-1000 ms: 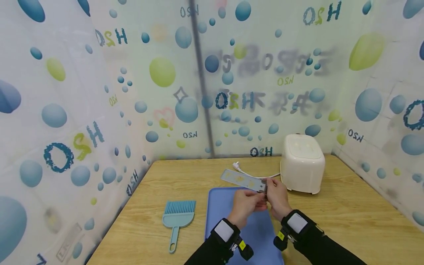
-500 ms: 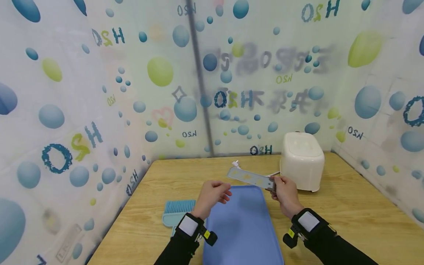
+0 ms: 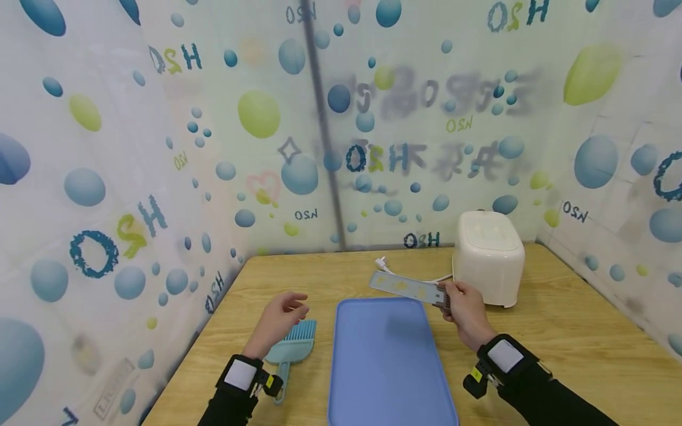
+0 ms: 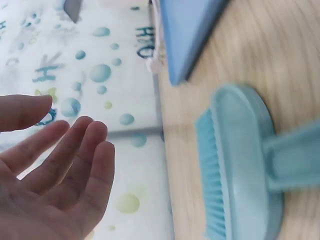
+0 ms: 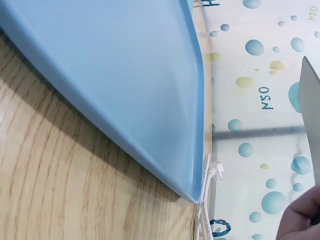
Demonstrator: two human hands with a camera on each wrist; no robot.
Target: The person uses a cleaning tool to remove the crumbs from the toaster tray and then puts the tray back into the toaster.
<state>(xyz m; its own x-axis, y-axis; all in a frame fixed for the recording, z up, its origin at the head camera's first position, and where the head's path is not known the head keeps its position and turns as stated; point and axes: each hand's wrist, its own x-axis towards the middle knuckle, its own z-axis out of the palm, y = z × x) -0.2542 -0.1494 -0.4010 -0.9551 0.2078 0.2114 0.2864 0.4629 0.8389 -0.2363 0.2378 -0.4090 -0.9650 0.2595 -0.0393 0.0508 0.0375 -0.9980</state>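
Note:
My right hand (image 3: pixel 466 310) grips the dark slotted end of a flat grey crumb tray (image 3: pixel 402 286), which has yellowish patches on top. The crumb tray points left above the far edge of a blue tray (image 3: pixel 385 361). In the right wrist view, only the edge of the crumb tray (image 5: pixel 311 120) and part of the hand (image 5: pixel 302 215) appear at the right. My left hand (image 3: pixel 279 319), its fingers loosely extended and holding nothing, hovers over a light-blue hand brush (image 3: pixel 292 353). The left wrist view has this brush (image 4: pixel 250 170) lying to the right of the fingers.
A white toaster (image 3: pixel 487 257) stands at the back right of the wooden table (image 3: pixel 565 331). Its white cord and plug (image 3: pixel 380 264) lie behind the blue tray. Bubble-patterned curtains (image 3: pixel 256 177) enclose the table at the back and sides.
My left hand has let go of the crumb tray's end and moved left, across the blue tray to above the brush. My right hand has shifted slightly right with the crumb tray.

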